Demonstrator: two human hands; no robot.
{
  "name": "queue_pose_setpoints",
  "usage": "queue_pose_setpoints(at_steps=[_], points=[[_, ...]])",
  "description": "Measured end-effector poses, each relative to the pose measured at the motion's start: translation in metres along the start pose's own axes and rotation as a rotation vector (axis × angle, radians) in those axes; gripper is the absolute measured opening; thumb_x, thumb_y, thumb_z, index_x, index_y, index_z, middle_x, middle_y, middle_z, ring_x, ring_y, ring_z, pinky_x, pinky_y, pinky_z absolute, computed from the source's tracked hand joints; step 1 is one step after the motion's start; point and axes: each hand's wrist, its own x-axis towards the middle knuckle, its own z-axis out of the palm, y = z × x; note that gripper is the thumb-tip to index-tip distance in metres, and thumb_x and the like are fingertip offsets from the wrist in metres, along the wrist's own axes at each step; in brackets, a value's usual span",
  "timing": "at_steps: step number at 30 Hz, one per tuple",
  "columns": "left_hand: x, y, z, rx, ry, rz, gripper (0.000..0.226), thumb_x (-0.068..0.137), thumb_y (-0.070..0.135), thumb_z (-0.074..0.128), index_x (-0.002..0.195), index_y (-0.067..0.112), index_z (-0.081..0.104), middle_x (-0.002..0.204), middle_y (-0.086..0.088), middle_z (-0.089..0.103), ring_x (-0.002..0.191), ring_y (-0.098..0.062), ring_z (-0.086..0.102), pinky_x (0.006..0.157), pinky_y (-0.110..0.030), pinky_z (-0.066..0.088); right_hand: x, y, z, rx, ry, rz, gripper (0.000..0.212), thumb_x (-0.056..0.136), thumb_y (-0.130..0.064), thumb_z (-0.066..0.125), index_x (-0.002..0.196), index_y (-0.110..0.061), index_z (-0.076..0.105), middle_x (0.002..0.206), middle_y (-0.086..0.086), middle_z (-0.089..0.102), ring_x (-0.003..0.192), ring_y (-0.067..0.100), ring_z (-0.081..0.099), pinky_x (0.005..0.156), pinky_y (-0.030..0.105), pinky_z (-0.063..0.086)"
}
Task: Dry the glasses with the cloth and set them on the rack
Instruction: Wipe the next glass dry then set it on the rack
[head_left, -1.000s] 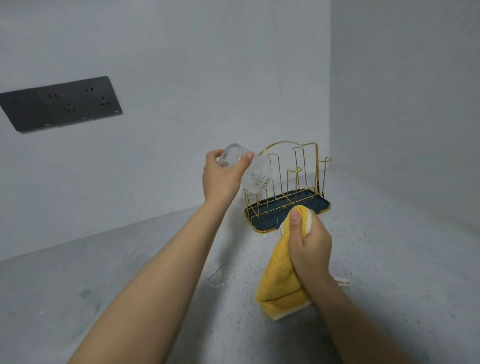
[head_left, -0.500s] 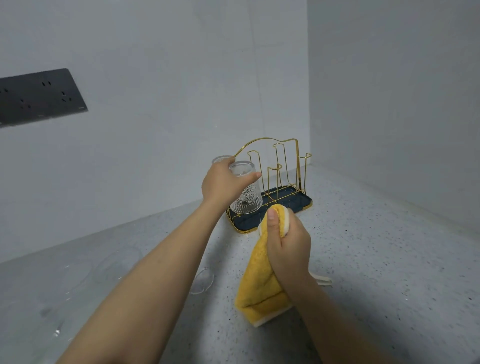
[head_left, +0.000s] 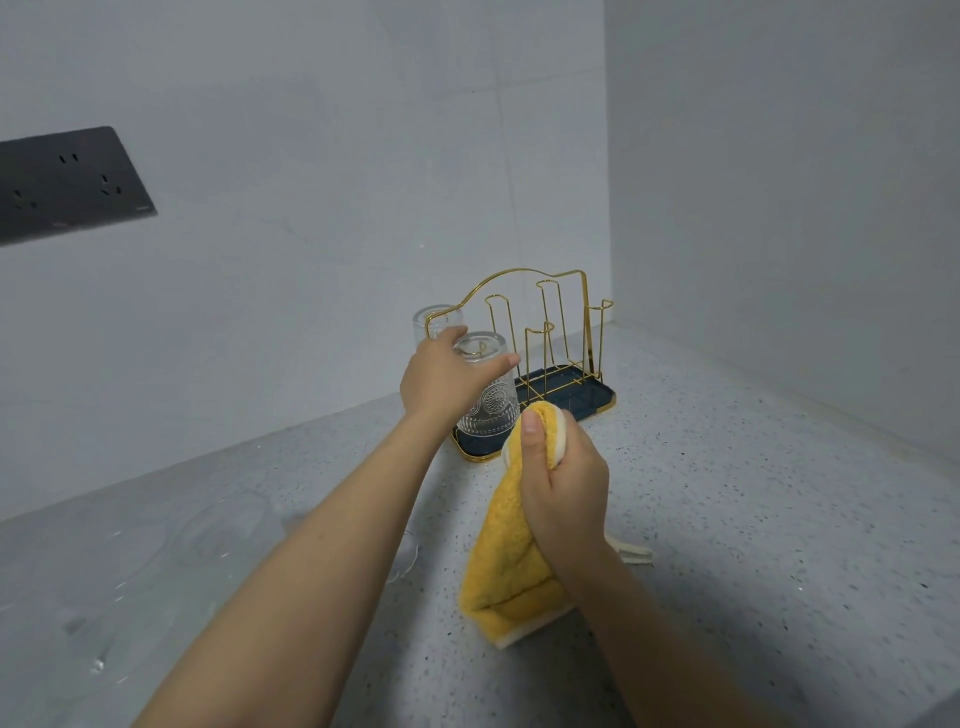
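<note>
The left hand (head_left: 441, 382) holds an upside-down glass (head_left: 485, 389) on the gold rack (head_left: 563, 332). The right hand (head_left: 563, 483) squeezes the yellow cloth (head_left: 506, 561) above the counter (head_left: 753, 519).

Clear patterned drinking glasses upside down on rack: two (head_left: 488, 395) (head_left: 435, 323)
Gold wire rack with dark blue tray: one (head_left: 566, 332)
Yellow terry cloth: one (head_left: 511, 545)
Hands: two (head_left: 447, 382) (head_left: 563, 483)
Dark wall socket panel: one (head_left: 67, 184)
</note>
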Motion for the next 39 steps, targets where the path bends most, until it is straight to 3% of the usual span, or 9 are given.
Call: queue_pose_setpoints(at_steps=[6,9,12,17,21,24,28,34,39], points=[[-0.011,0.000,-0.014,-0.061,-0.047,-0.065,0.096,0.073,0.069,0.066,0.150,0.022,0.031,0.146,-0.010,0.044,0.131,-0.026,0.047,0.100,-0.042,0.045,-0.002,-0.004,-0.002,0.007,-0.034,0.053,0.033,0.088,-0.053,0.037,0.079,-0.025,0.051,0.068,-0.015,0.052,0.068,0.003,0.054,0.059,0.013,0.039],[-0.036,-0.011,-0.039,-0.124,-0.021,-0.107,0.080,0.083,0.062,0.061,0.145,0.018,0.038,0.140,-0.012,0.048,0.124,-0.023,0.051,0.093,-0.033,0.044,-0.010,-0.014,-0.004,0.063,-0.093,0.113,0.021,0.093,-0.043,0.042,0.076,-0.032,0.049,0.071,-0.015,0.053,0.071,0.001,0.055,0.061,0.014,0.041],[-0.073,-0.028,-0.067,-0.105,-0.018,-0.143,0.061,0.089,0.053,0.059,0.137,0.017,0.047,0.134,-0.009,0.052,0.119,-0.019,0.054,0.086,-0.028,0.041,-0.020,-0.029,-0.004,0.099,-0.126,0.108,0.024,0.093,-0.042,0.042,0.072,-0.034,0.047,0.069,-0.013,0.054,0.069,0.002,0.054,0.060,0.017,0.042],[-0.130,-0.066,-0.103,0.042,0.043,-0.173,0.042,0.090,0.044,0.059,0.126,0.022,0.058,0.127,-0.005,0.058,0.115,-0.020,0.055,0.099,-0.036,0.042,-0.029,-0.059,0.004,0.058,-0.187,-0.032,0.026,0.092,-0.041,0.040,0.067,-0.035,0.041,0.063,-0.013,0.048,0.062,0.001,0.048,0.056,0.019,0.035],[-0.168,-0.089,-0.128,0.298,0.132,-0.172,0.045,0.091,0.040,0.055,0.132,0.021,0.055,0.132,-0.007,0.049,0.131,-0.023,0.037,0.108,-0.038,0.017,-0.053,-0.077,0.017,0.064,-0.243,-0.045,0.029,0.092,-0.047,0.038,0.068,-0.030,0.040,0.061,-0.013,0.044,0.060,0.002,0.045,0.055,0.023,0.033],[-0.189,-0.102,-0.140,0.414,0.170,-0.179,0.053,0.092,0.043,0.053,0.138,0.017,0.048,0.142,-0.012,0.038,0.137,-0.027,0.026,0.113,-0.039,0.010,-0.075,-0.085,0.027,0.014,-0.313,-0.095,0.033,0.090,-0.051,0.035,0.063,-0.032,0.031,0.057,-0.010,0.038,0.055,0.004,0.040,0.051,0.022,0.030],[-0.208,-0.123,-0.144,0.492,0.095,-0.298,0.070,0.092,0.048,0.051,0.149,0.013,0.029,0.155,-0.020,0.016,0.146,-0.032,0.009,0.118,-0.045,0.001,-0.098,-0.096,0.036,-0.033,-0.386,-0.115,0.032,0.090,-0.045,0.037,0.062,-0.033,0.030,0.057,-0.011,0.039,0.056,0.007,0.041,0.051,0.024,0.029],[-0.219,-0.140,-0.141,0.326,0.197,-0.324,0.078,0.090,0.043,0.061,0.151,0.011,0.024,0.156,-0.022,0.010,0.146,-0.036,0.006,0.118,-0.044,0.004,-0.116,-0.102,0.044,0.017,-0.425,0.057,0.039,0.095,-0.040,0.042,0.060,-0.026,0.034,0.056,-0.007,0.042,0.053,0.005,0.041,0.051,0.022,0.031],[-0.229,-0.154,-0.139,-0.064,0.303,-0.375,0.096,0.083,0.024,0.074,0.154,0.015,0.009,0.154,-0.021,0.010,0.144,-0.036,0.015,0.116,-0.046,0.026,-0.123,-0.102,0.045,0.041,-0.439,0.401,0.040,0.095,-0.044,0.040,0.068,-0.015,0.049,0.065,-0.002,0.052,0.062,0.008,0.048,0.058,0.027,0.038]])
